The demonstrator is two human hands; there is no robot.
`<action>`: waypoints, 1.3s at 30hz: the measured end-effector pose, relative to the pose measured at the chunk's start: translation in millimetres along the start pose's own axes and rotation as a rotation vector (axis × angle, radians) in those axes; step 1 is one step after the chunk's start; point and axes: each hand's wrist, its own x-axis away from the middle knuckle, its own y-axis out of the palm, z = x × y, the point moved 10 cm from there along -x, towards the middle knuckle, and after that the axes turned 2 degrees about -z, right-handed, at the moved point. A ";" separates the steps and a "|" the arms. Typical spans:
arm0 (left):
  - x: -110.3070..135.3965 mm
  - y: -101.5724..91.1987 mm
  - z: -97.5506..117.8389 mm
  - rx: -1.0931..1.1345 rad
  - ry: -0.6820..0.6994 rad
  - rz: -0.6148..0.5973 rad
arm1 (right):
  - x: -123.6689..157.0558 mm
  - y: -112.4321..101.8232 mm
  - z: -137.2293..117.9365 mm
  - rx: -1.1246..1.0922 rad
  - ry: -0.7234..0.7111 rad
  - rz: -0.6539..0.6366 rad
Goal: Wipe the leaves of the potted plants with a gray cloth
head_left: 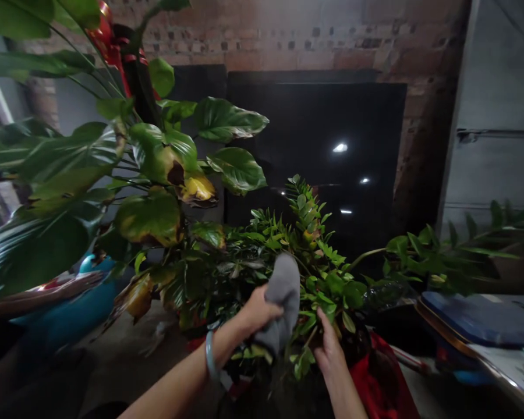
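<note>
A grey cloth [283,291], folded into a long rounded shape, is gripped in my left hand [259,311], which wears a pale bangle at the wrist. The cloth stands in front of a bushy green potted plant [332,285]. On the other side, my right hand [329,346] reaches in among the plant's lower leaves with its fingers stretched out. A leafy stem is beside its fingertips; whether they touch it cannot be made out.
A tall plant with large leaves [157,215], some yellowed and brown, rises on the left. Behind it, another person's arm [48,294] shows near a turquoise object [78,302]. Dark panels [314,134] lean against the brick wall. Red fabric [382,378] and a blue-topped stool [480,317] are at right.
</note>
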 end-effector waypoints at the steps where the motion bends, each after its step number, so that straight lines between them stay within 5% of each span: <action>1: 10.1 11.1 -20.8 -0.086 -0.039 -0.130 | 0.1 -1.8 1.4 0.002 0.016 0.007; 3: 38.4 15.2 -46.5 -0.171 -0.092 -0.316 | 1.0 -7.2 2.4 -0.001 0.047 0.036; 5: 58.6 -0.5 -37.9 -0.165 -0.071 -0.354 | 1.8 -11.9 0.2 -0.004 0.052 0.061; 10: 34.4 -55.6 56.2 0.079 0.152 -0.013 | 1.3 -15.6 -0.2 0.009 0.058 0.109; 12: 15.3 -60.2 66.1 0.183 0.200 0.108 | 1.8 -14.5 1.6 0.011 0.056 0.128; 15: 4.2 -44.7 20.5 0.174 0.091 0.146 | 3.5 -11.4 2.1 -0.004 0.038 0.130; 19: 42.0 -12.6 -63.3 0.005 -0.168 -0.167 | 5.2 -14.3 -1.2 -0.020 0.031 0.131; 21: 63.6 -13.3 -59.7 -0.018 -0.152 -0.277 | 5.6 -16.2 -3.2 -0.018 0.039 0.128; 23: 68.0 -26.7 -23.9 0.004 -0.051 -0.258 | 6.7 -16.2 -5.0 -0.013 0.044 0.127; 26: 47.6 -57.7 42.7 0.098 0.150 -0.045 | 10.8 -12.4 -5.5 -0.006 0.027 0.141; 28: 32.1 -74.9 60.9 0.153 0.243 0.135 | 14.9 -9.4 -1.6 0.005 0.021 0.159; 31: 23.4 -74.2 22.0 0.142 0.136 0.235 | 20.0 -4.8 9.2 0.036 0.027 0.159; 35: 59.9 -38.8 -60.3 -0.038 -0.179 -0.084 | 20.0 -4.5 18.4 0.063 0.021 0.140; 37: 83.1 -37.7 -58.1 -0.069 -0.176 -0.176 | 17.2 -5.7 18.9 0.066 0.014 0.128; 39: 90.9 -54.0 -24.7 -0.015 -0.083 -0.127 | 14.3 -6.4 18.6 0.071 0.014 0.115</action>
